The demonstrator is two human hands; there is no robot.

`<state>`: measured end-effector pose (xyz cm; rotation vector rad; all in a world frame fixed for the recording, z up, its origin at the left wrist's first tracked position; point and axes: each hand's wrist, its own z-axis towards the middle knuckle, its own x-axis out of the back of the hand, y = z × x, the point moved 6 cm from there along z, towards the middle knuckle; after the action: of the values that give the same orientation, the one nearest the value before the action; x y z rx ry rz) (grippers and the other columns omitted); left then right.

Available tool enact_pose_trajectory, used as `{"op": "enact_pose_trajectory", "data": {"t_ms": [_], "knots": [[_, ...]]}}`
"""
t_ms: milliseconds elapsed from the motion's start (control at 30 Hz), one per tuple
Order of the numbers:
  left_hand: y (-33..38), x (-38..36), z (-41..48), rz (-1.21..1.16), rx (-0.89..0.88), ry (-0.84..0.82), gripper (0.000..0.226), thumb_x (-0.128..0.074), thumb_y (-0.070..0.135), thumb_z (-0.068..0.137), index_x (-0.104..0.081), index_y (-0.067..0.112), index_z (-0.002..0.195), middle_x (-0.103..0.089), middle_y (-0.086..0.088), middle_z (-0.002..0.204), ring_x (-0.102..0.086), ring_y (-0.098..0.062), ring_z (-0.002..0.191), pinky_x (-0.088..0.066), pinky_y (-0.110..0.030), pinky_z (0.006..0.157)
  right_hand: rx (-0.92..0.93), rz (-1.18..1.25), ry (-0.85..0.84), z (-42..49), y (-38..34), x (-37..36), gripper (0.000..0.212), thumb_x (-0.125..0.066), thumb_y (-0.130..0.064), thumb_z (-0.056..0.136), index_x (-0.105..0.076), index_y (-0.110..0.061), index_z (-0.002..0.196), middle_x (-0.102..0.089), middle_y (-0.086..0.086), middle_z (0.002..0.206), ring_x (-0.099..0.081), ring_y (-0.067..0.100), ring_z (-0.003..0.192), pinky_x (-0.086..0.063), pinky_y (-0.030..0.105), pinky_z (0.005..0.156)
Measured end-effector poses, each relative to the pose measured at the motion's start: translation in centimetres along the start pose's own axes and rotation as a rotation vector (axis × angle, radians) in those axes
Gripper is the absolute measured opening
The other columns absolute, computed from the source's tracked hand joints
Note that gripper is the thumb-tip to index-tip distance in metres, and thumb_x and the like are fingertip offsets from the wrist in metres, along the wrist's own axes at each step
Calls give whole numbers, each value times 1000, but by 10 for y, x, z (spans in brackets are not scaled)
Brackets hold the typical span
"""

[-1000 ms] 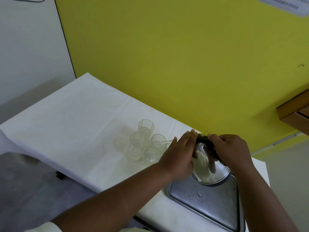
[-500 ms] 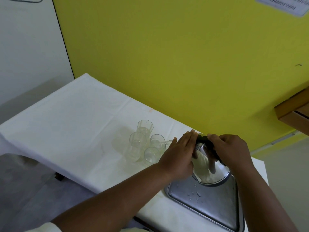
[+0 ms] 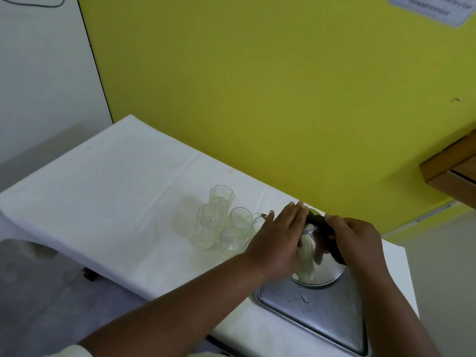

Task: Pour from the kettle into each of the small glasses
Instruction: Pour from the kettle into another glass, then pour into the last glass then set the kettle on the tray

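A shiny steel kettle (image 3: 319, 266) with a black handle stands on a metal tray (image 3: 327, 320) at the right of the white table. My right hand (image 3: 358, 243) grips the black handle on top. My left hand (image 3: 278, 238) lies flat against the kettle's left side, fingers together, hiding the spout. Just left of it stands a cluster of several small clear glasses (image 3: 231, 237), two taller faceted ones (image 3: 221, 197) at the back. Some hold a little clear liquid.
A white cloth covers the table (image 3: 108, 181), which runs along a yellow wall (image 3: 257, 86). Water drops lie on the tray's bare front. A wooden shelf (image 3: 450, 173) juts out at the right. The floor lies beyond the table's left edge.
Both hands and the kettle stay in place on the tray. Only the camera view has shifted slightly.
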<state>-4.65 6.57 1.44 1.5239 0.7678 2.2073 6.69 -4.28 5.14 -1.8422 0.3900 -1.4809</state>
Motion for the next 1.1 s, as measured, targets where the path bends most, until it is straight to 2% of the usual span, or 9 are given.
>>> {"op": "enact_pose_trajectory", "data": {"t_ms": [200,333,433,533,600,733,833,1000,1100], "knots": [[18,3,3,79,-96,72,79,-54,4,75,-22,-1,146,-21,-18,157,-12,-32,146,-21,-59,112,-117,344,39,-19,19,0,54,-60,-48,74,-73,5,73,-69,27,63,-46,25,59,-38,40,64],[30,8,8,78,-122,119,78,-51,3,74,-22,-1,146,-22,-18,156,-12,-33,146,-22,-59,112,-85,449,57,-20,12,12,37,-61,-23,95,-68,-5,63,-53,11,52,-36,19,48,-30,29,56],[34,8,13,42,-115,117,79,-52,3,73,-23,0,146,-23,-17,156,-12,-32,146,-22,-59,112,-22,397,34,-17,10,21,41,-60,-26,95,-72,-4,62,-66,9,48,-46,20,47,-35,30,57],[32,-1,15,13,-78,78,80,-54,4,74,-21,1,147,-22,-17,157,-12,-31,146,-21,-58,113,-33,271,13,-11,15,25,55,-59,-47,81,-73,4,70,-71,31,64,-50,26,53,-39,38,61],[29,-10,14,3,-48,31,81,-54,4,75,-18,2,148,-19,-16,158,-11,-30,146,-19,-58,114,-42,166,45,-6,18,30,57,-59,-52,76,-74,2,68,-70,29,61,-50,27,50,-41,37,60],[23,-23,12,-77,24,-41,82,-52,3,77,-13,3,150,-13,-13,160,-6,-25,147,-17,-54,116,-39,3,23,2,19,29,53,-64,-45,86,-72,2,65,-64,16,47,-52,30,47,-47,42,60],[18,-29,12,-160,82,-60,85,-52,1,76,-11,6,150,-12,-11,160,-6,-23,147,-17,-51,116,-16,-127,-11,5,14,28,53,-63,-41,92,-71,4,66,-58,7,41,-55,32,51,-48,39,63],[16,-33,12,-206,125,-64,86,-51,0,77,-7,6,151,-10,-11,160,-3,-22,148,-14,-47,118,4,-223,-46,10,7,26,54,-62,-42,92,-70,5,67,-61,12,50,-58,31,58,-45,36,62],[15,-34,11,-213,131,-58,86,-51,0,77,-7,7,151,-10,-12,160,-5,-23,147,-14,-46,118,26,-266,-37,12,5,26,56,-61,-42,92,-67,9,68,-65,25,59,-56,33,58,-49,40,64]]}}
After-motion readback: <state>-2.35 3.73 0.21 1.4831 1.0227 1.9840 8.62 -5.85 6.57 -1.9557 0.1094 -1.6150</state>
